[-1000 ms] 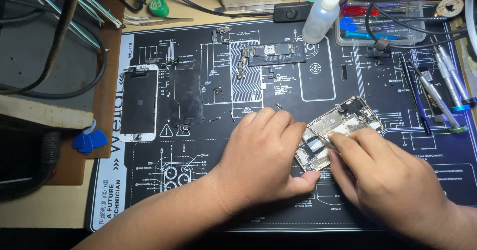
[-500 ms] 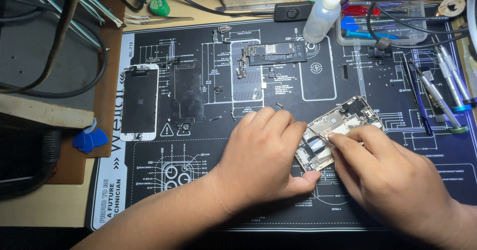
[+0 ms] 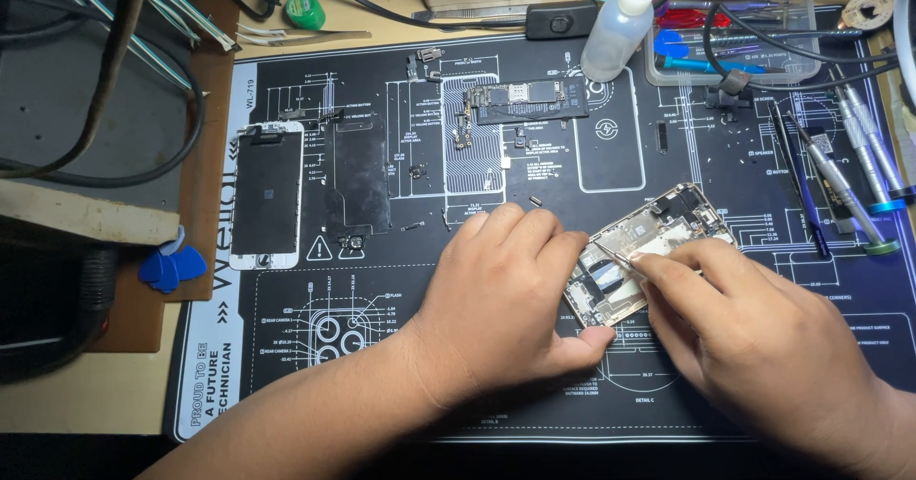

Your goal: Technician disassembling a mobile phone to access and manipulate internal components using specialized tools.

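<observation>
An opened phone housing (image 3: 658, 237) lies tilted on the black repair mat (image 3: 382, 365), its inner parts showing. My left hand (image 3: 506, 294) rests on its lower left end and steadies it, thumb pressed against the bottom edge. My right hand (image 3: 754, 337) pinches thin metal tweezers (image 3: 615, 258) whose tip points into the middle of the housing. The lower half of the housing is hidden by both hands.
On the mat lie a white phone screen (image 3: 267, 194), a dark back plate (image 3: 356, 175), a logic board (image 3: 525, 100) and small loose screws. A squeeze bottle (image 3: 615, 31), a parts tray (image 3: 735, 46), screwdrivers (image 3: 854, 189) and blue picks (image 3: 172, 268) surround the work area.
Both hands stay on the housing. My right hand has shifted slightly, moving the tweezer tip a little within the housing.
</observation>
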